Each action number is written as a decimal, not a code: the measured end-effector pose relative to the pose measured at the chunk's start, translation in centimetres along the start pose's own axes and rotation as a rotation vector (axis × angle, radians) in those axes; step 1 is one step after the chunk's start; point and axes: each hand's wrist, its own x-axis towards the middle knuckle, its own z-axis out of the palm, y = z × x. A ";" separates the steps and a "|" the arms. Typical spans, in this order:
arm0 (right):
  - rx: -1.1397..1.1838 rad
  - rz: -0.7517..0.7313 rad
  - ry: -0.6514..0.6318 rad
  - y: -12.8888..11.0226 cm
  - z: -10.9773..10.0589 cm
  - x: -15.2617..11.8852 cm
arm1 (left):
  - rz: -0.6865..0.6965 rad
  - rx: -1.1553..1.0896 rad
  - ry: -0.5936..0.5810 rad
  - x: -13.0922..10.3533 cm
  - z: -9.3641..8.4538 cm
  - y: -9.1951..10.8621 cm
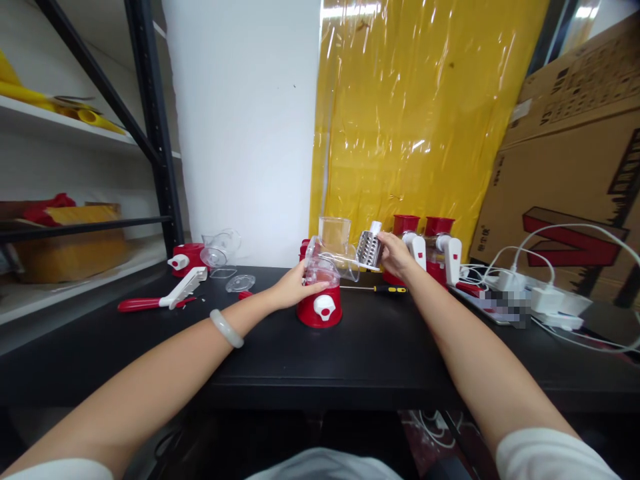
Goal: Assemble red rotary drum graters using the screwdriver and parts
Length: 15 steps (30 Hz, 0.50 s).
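In the middle of the black table stands a rotary grater point(320, 307) with a red base, a white knob and a clear plastic housing point(334, 235) on top. My left hand point(293, 288) is closed around the left side of its body, just above the base, with the thumb across the front. My right hand point(395, 255) grips a metal grater drum point(370, 249) with a white end, held to the right of the housing's round opening and apart from the base. Behind and below the drum lies a yellow-and-black screwdriver point(390, 289).
Two more red-and-white graters point(441, 250) stand at the back right, beside white chargers and cables point(547, 299). On the left are a detached crank handle point(165, 297), a clear disc point(241, 284) and another red base point(187, 259). A large cardboard box point(565, 147) rises at right.
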 end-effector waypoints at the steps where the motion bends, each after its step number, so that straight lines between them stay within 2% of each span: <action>1: -0.020 0.024 -0.009 -0.1 -0.2 -0.1 | -0.020 -0.024 0.000 0.0 -0.2 -0.2; 4: -0.101 0.135 -0.101 -0.6 -1.2 -0.5 | -0.062 -0.082 0.018 0.0 -0.6 -0.6; 10: -0.273 0.292 -0.425 -1.4 -2.6 -1.1 | -0.060 -0.077 0.037 0.0 -0.5 -0.6; 15: -0.366 0.345 -0.484 -1.3 -2.0 -1.3 | -0.070 -0.052 0.030 0.0 -0.4 -0.5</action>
